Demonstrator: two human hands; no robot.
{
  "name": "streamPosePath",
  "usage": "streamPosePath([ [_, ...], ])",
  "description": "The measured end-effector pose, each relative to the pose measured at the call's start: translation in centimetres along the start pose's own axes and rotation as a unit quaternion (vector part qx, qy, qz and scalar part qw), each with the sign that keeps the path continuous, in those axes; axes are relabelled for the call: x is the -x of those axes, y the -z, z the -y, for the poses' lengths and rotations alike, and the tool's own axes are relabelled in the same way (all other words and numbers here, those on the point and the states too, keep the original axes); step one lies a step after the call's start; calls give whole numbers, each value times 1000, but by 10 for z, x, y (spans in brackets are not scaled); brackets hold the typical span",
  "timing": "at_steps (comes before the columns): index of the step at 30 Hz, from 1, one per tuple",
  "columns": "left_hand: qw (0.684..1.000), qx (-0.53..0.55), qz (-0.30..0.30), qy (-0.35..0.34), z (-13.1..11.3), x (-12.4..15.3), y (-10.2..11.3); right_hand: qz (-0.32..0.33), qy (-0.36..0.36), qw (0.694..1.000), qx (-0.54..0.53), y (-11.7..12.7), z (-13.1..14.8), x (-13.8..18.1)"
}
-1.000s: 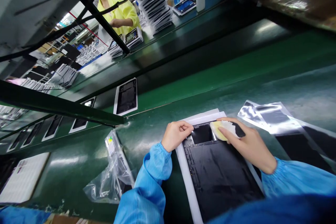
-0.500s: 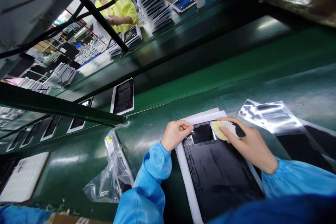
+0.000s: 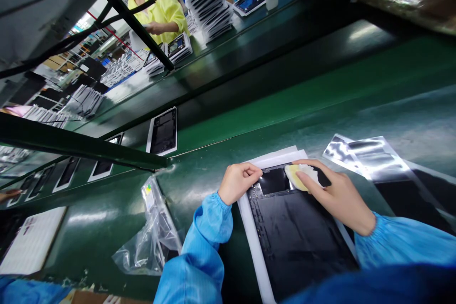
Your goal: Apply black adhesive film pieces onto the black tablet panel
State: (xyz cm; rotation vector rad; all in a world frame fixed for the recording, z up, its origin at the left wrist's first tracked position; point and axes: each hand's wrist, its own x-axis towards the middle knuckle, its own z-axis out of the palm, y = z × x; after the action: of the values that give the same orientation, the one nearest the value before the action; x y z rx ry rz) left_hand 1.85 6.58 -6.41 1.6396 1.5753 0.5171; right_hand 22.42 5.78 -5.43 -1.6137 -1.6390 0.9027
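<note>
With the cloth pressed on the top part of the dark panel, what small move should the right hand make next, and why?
Probably a short wipe toward the person. The right hand presses the yellowish cloth on the far end of the dark panel, most of the panel lies nearer and uncovered, and the left hand grips the far left corner of the white frame, steadying it.

Under your hands lies a black panel [image 3: 295, 232] framed in white, on a dark green bench [image 3: 107, 228]. The cloth [image 3: 301, 175] on the panel's far end is pale yellow and white. Your sleeves [image 3: 199, 256] are bright blue. Right of the panel, the film [image 3: 366, 156] is silvery with black patches. Left of the panel, the bag [image 3: 149, 242] is clear with a small green and yellow mark. Beyond the panel, a person's top [image 3: 160, 9] is yellow.
</note>
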Motion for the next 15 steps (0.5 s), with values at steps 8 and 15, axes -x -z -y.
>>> streamPosePath([
  [8, 1000, -20, -4, -5, 0, 0, 1, -10, 39, 998, 42, -1, 0, 1],
  [15, 997, -81, -4, -13, -4, 2, 2, -12, 67, 996, 57, -3, -2, 1],
])
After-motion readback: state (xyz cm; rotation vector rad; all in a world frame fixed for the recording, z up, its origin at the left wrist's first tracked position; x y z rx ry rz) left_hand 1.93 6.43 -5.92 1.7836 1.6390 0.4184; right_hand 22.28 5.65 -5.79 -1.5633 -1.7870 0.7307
